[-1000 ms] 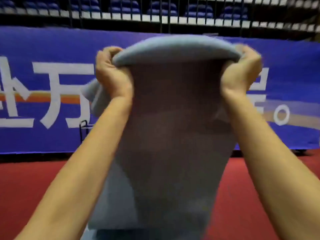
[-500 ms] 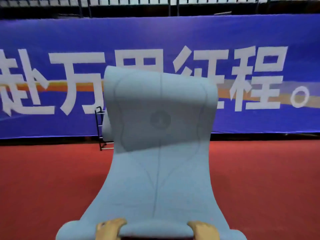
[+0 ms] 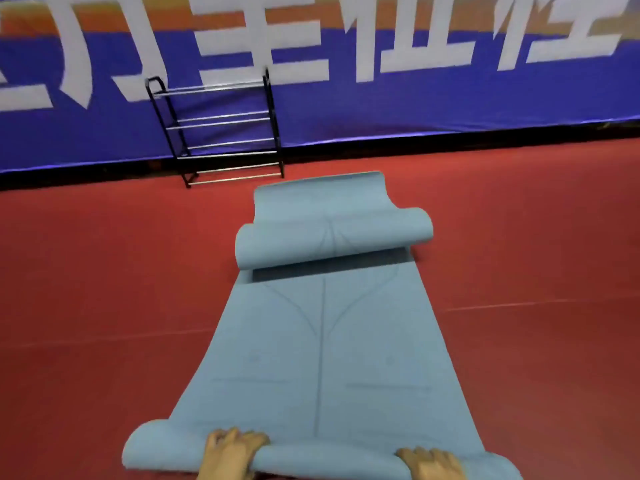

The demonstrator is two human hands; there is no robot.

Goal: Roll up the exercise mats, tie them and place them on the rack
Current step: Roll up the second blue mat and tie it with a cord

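A light blue exercise mat (image 3: pixel 322 358) with thin guide lines lies stretched out on the red floor ahead of me. Its far end is curled back over itself in a loose fold (image 3: pixel 332 237). The near end is turned into a short roll at the bottom of the head view. My left hand (image 3: pixel 232 452) and my right hand (image 3: pixel 433 462) both grip that near roll, fingers curled over its top. A black metal rack (image 3: pixel 221 133) with silver rails stands empty beyond the mat, against the banner.
A large blue banner (image 3: pixel 450 98) with white characters runs along the back wall. Red sports floor (image 3: pixel 104 289) spreads on both sides of the mat, with a faint white line crossing it.
The mat was held up high in both hands, then flung forward; now it lies flat on the floor with the far end folded back. The view has tilted down.
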